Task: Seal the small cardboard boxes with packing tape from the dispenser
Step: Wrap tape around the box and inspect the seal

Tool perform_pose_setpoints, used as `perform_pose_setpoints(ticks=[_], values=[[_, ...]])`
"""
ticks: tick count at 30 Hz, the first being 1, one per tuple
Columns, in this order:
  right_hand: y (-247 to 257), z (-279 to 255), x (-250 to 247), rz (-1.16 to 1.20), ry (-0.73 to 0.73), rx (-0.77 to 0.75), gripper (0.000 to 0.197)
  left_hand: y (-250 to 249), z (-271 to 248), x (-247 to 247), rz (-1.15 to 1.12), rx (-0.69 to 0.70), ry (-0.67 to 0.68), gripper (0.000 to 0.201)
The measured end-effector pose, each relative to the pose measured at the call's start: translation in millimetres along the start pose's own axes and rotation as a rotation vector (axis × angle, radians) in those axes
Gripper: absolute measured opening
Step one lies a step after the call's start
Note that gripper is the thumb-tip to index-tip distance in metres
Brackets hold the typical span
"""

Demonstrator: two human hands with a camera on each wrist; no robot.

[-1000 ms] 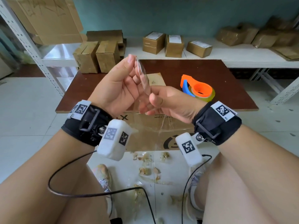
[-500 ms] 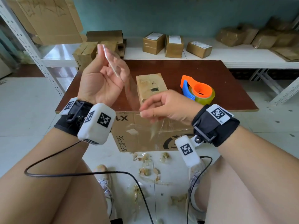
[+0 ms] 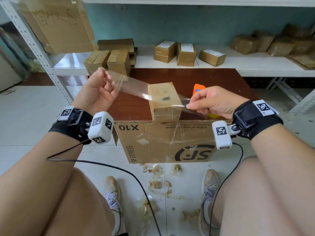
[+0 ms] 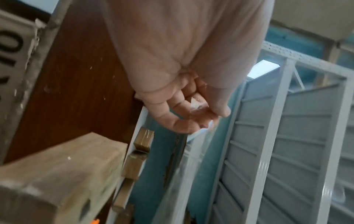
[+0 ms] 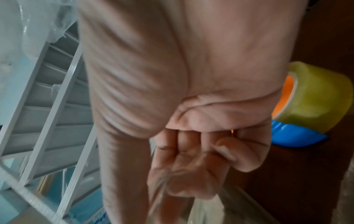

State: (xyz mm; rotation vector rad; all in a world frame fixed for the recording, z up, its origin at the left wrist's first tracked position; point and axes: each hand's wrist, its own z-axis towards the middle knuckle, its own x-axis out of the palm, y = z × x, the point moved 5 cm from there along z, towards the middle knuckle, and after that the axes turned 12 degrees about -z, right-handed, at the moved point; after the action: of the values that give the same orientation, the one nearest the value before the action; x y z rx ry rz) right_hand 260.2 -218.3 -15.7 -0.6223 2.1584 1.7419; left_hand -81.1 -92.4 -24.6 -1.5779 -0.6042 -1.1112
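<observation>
hands [image 3: 98,92] [image 3: 211,103] pinch tape strip [image 3: 134,86] | above small box [image 3: 164,101]

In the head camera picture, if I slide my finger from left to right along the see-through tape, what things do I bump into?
left hand → strip of clear tape → small cardboard box → right hand
</observation>
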Motion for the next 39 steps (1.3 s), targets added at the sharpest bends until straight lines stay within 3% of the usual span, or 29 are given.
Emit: perform_pose_setpoints(ticks=[4,8,11,18,25,32,39], values=[[-9,-2,-15,0.016,-0.043,0.048,0.028,-2,-1,-1,0.275,0.099,0.03,0.014],[-5,-2,-21,-0.283,-0.059,0.053,0.036,-5,1,-3,0.328,0.143,0.04,0.01],[2,0,-18,-0.32,-0.055,0.025,0.039,-11,6,-9,0.312,0.187,-0.013,0.008],[-9,29,-20,-0.003,-0.285,0.026,0.029,-10,11,-31,0.32,0.29,-0.207,0.015],[-15,60,-12,0.275,-0.354,0.098,0.027,5,12,-32,0.347,0.406,-0.428,0.006],[-10,72,2,0.444,-0.353,0.142,0.019,16,17,-32,0.564,0.444,-0.653,0.024],[-11,77,28,0.622,-0.229,0.18,0.012,13,15,-35,0.731,0.298,-0.803,0.022]])
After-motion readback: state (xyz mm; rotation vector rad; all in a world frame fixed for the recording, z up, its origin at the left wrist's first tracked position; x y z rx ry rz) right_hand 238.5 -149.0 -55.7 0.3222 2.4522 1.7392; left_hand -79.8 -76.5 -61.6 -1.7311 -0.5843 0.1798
